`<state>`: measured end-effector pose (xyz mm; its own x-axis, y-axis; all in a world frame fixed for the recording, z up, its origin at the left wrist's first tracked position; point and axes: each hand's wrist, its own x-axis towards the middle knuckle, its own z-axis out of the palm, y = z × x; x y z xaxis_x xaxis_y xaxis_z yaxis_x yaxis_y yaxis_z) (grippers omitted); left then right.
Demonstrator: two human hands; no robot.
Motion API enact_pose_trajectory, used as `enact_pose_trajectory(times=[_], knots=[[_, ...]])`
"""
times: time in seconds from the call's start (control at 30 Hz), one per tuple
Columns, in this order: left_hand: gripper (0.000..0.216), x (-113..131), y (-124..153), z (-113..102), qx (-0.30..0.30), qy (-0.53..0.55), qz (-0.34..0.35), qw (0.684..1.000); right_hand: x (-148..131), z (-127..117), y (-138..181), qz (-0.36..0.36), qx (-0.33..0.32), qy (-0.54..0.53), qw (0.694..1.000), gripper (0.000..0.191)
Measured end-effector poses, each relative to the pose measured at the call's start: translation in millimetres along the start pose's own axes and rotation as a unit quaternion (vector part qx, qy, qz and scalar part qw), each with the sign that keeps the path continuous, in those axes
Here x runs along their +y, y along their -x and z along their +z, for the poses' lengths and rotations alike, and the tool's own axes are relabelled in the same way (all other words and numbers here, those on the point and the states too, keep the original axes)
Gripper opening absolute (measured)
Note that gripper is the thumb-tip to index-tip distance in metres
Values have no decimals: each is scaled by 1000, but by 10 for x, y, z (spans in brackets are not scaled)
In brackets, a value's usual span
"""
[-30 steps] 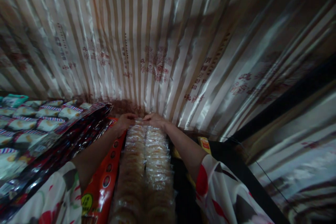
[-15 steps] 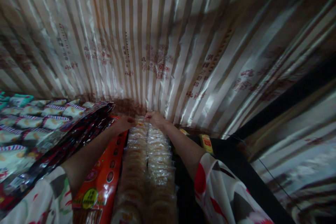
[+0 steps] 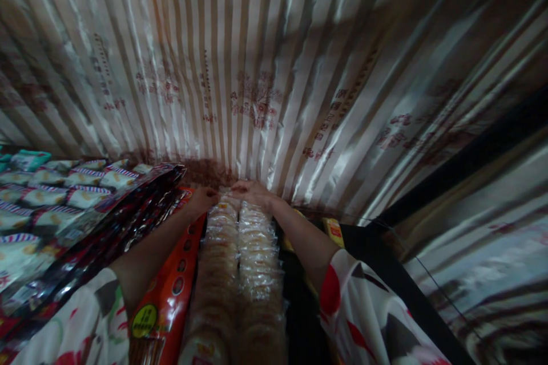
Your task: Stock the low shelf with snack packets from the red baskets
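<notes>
Two long rows of clear-wrapped round snacks, a left row [image 3: 220,256] and a right row [image 3: 259,256], run away from me side by side. My left hand [image 3: 204,199] is at the far end of the left row, its fingertips pinched by the top packets. Over the far end of both rows is my right hand [image 3: 253,191], fingers bent and pressed together, pointing left. Clear plastic shows between the two hands, but whether either grips a packet is too dim to make out. Beneath my left forearm lies an orange bag [image 3: 171,296] with a round yellow label.
Dark red shiny packets [image 3: 124,228] and rows of white snack bags [image 3: 51,197] fill the left side. Small yellow packs [image 3: 333,231] lie on a black surface [image 3: 368,256] to the right. A striped, printed sheet [image 3: 240,68] hangs behind, with a dark bar [image 3: 462,159] at right.
My right hand has shifted slightly left across the end of the rows. My left hand has moved a little left. The yellow-labelled packet that showed between them is less visible.
</notes>
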<state>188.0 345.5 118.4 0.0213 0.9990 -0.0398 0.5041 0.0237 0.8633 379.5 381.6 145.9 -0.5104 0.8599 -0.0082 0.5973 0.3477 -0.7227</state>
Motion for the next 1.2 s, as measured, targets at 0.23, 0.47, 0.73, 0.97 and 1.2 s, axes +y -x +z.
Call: enact_pose_trajectory(times=[0.23, 0.47, 0.73, 0.97, 1.2], knots=[[16, 56, 92, -35, 44, -14, 6, 999, 27, 44, -34, 5, -2, 36, 999, 5], [22, 29, 199, -201, 4, -74, 44, 996, -29, 46, 11, 20, 18, 73, 997, 6], [11, -36, 214, -17, 18, -16, 46, 999, -25, 58, 34, -42, 41, 100, 993, 12], [13, -79, 269, 38, 58, -3, 23, 998, -72, 43, 197, -129, 65, 205, 968, 14], [14, 45, 426, -103, 106, -45, 11, 993, -174, 159, 263, -49, 72, 237, 968, 7]])
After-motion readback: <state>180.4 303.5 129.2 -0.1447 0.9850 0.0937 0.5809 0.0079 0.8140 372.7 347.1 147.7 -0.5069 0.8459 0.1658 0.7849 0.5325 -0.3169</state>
